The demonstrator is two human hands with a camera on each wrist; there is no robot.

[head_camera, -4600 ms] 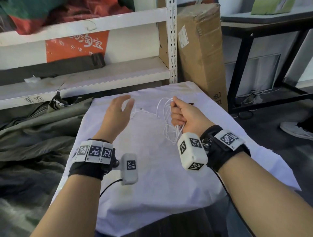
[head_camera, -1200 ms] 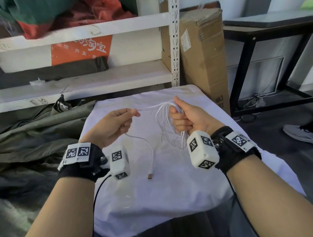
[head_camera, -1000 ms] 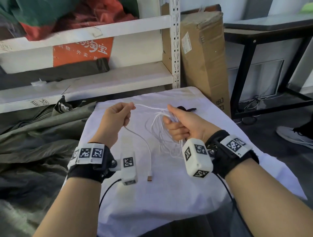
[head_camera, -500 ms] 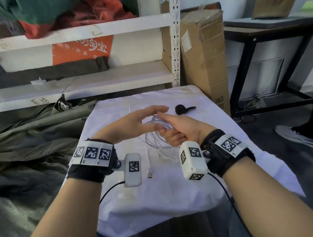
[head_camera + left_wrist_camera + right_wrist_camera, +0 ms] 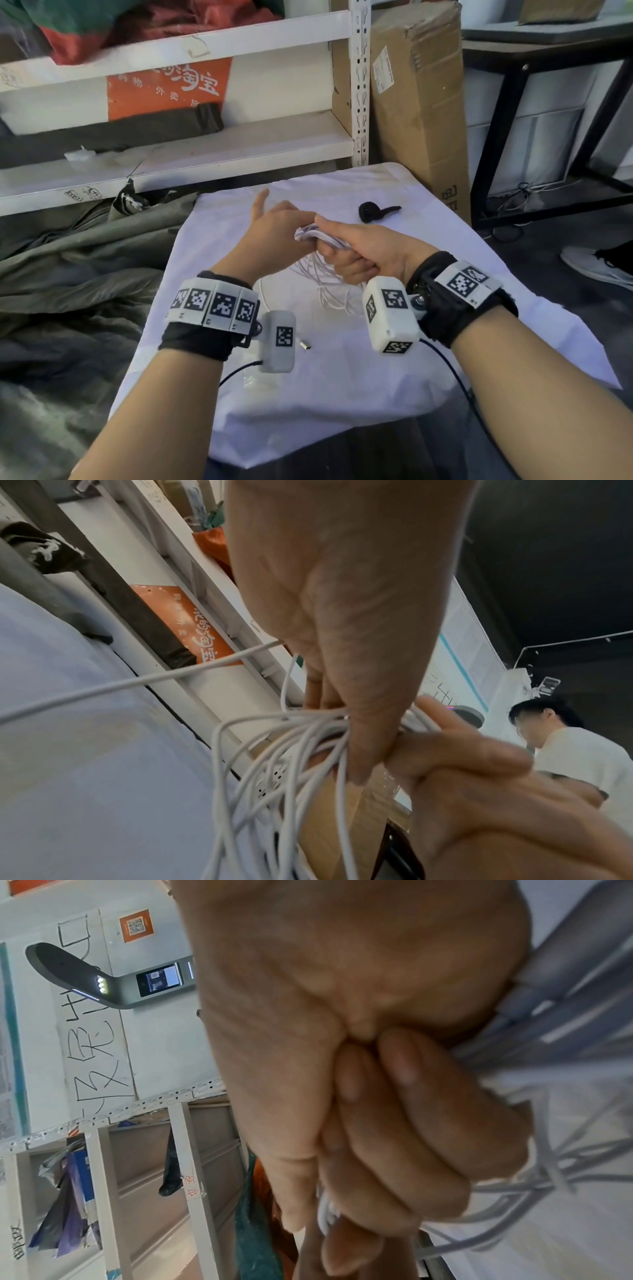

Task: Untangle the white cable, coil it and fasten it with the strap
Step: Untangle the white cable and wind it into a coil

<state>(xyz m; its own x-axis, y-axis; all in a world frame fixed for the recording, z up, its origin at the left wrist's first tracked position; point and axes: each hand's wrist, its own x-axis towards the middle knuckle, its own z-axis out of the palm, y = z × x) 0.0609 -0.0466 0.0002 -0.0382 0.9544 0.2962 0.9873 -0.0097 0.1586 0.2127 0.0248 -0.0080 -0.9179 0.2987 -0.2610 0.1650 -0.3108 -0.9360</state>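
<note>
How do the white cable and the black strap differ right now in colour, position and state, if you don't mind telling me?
The white cable is gathered into several loops, while the black strap is one short piece curled at one end. The cable is held above the table by the right hand and left hand; the strap lies untouched on the white cloth. The cable hangs in loose loops; the strap lies flat. Both are over the same cloth.

A storeroom: metal shelving [image 5: 359,85], cardboard box [image 5: 418,102], piled tarpaulin [image 5: 68,260].
</note>
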